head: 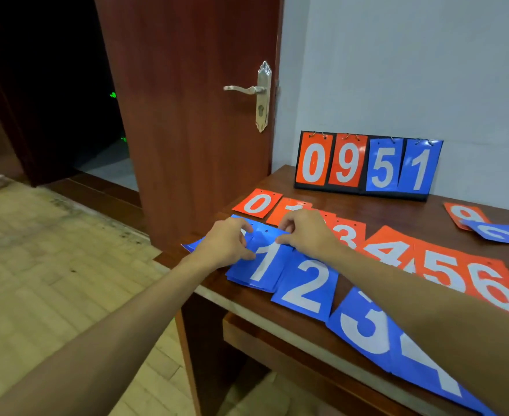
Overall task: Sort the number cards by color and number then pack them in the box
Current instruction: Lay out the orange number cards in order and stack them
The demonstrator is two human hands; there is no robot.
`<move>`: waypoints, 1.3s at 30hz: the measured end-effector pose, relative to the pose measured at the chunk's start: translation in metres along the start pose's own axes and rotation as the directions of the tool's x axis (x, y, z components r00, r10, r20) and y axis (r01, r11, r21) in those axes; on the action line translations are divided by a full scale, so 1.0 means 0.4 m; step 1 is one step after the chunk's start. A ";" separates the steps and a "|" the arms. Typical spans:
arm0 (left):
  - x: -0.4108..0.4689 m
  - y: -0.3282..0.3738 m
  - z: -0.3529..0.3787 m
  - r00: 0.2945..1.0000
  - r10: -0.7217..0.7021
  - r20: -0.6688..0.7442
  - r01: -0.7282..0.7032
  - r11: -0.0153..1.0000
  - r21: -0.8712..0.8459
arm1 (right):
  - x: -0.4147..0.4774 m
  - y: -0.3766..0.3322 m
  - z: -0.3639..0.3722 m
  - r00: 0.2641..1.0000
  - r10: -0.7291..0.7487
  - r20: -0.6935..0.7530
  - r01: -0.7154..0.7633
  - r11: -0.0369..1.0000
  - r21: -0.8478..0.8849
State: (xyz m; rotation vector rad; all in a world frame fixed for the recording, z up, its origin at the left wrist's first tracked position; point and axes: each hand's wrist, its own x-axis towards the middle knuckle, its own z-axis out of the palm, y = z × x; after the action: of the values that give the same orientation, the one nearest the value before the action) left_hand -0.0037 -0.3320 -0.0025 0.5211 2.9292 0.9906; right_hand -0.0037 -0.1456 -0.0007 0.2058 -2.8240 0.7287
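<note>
Fingers: I see both hands pinching the top edge of the blue 1 card (pixel 262 259); left hand (pixel 226 244), right hand (pixel 307 232)
Card: on the wooden table (pixel 367 205), left of the blue 2 card (pixel 307 286)

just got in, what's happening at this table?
A person is sorting number cards on a wooden table. Both hands, left hand and right hand, are working the blue 1 card at the start of a blue row. A red row lies behind it. A flip scoreboard reads 0951.
</note>
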 end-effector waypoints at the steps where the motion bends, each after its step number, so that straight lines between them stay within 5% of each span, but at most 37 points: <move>1: 0.001 -0.001 0.006 1.000 0.009 0.005 -0.009 1.000 0.021 | 0.000 0.002 0.005 1.000 0.000 0.017 0.001 0.999 -0.051; 5: 0.009 0.017 0.011 0.995 0.102 -0.019 -0.100 0.991 0.083 | 0.004 0.006 0.006 1.000 -0.002 -0.002 0.002 0.982 -0.189; 12: 0.050 0.155 0.073 0.961 0.256 -0.102 -0.261 0.965 -0.033 | -0.045 0.104 -0.113 0.988 -0.033 -0.153 0.013 0.991 -0.132; 20: 0.141 0.433 0.249 0.912 0.407 0.052 -0.395 0.905 -0.157 | -0.181 0.395 -0.400 0.939 0.245 -0.242 -0.273 0.958 -0.090; 25: 0.218 0.581 0.376 0.897 0.417 0.147 -0.390 0.902 -0.184 | -0.249 0.581 -0.481 0.881 0.382 -0.278 -0.423 0.900 -0.106; 30: 0.330 0.676 0.528 0.887 0.447 0.115 -0.446 0.894 -0.033 | -0.243 0.758 -0.512 0.841 0.476 -0.257 -0.516 0.849 -0.113; 35: 0.402 0.762 0.649 0.930 0.278 0.241 -0.324 0.930 0.176 | -0.229 0.872 -0.519 0.833 0.544 -0.098 -0.552 0.806 -0.212; 39: 0.419 0.821 0.712 0.962 0.191 0.195 -0.199 0.980 0.022 | -0.246 0.917 -0.499 0.872 0.470 -0.135 -0.487 0.817 -0.309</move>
State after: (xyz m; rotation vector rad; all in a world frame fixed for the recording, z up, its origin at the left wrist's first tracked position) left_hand -0.0294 0.1328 -0.0195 0.8702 2.7719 0.8414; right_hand 0.0569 0.2786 -0.0233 -0.5968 -2.9077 0.3080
